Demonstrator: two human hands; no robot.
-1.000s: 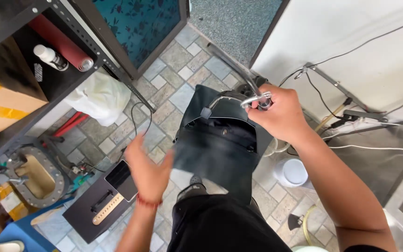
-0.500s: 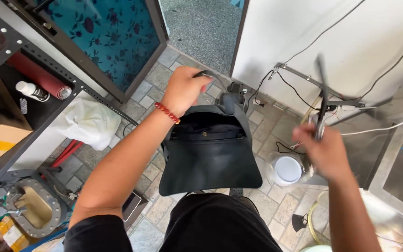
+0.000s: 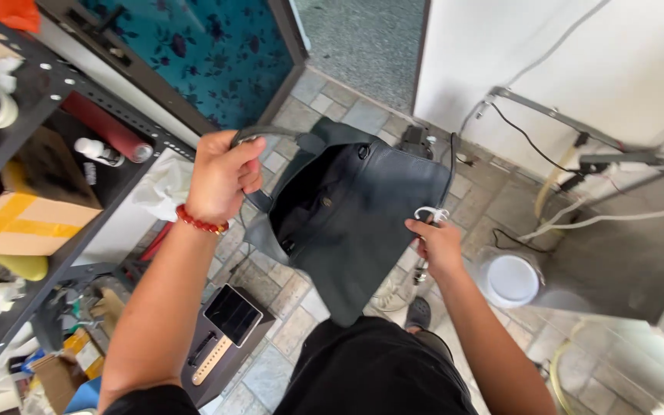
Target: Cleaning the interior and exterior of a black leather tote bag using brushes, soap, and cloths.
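A: I see the left hand closed on the strap of the dark leather bag, which hangs open over the tiled floor. Right hand pinches the bag's edge and grips a white cable.

B: Risk?

A: I'd say the cable could snag the flap. The bag hangs tilted, so contents might spill toward the black box below.

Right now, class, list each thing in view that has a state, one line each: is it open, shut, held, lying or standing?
Bag: open, held up off the floor.
Left hand: shut on the bag's handle.
Right hand: gripping the bag's side, with a white tool.
White tub: lid on, standing.
Box: taped shut.
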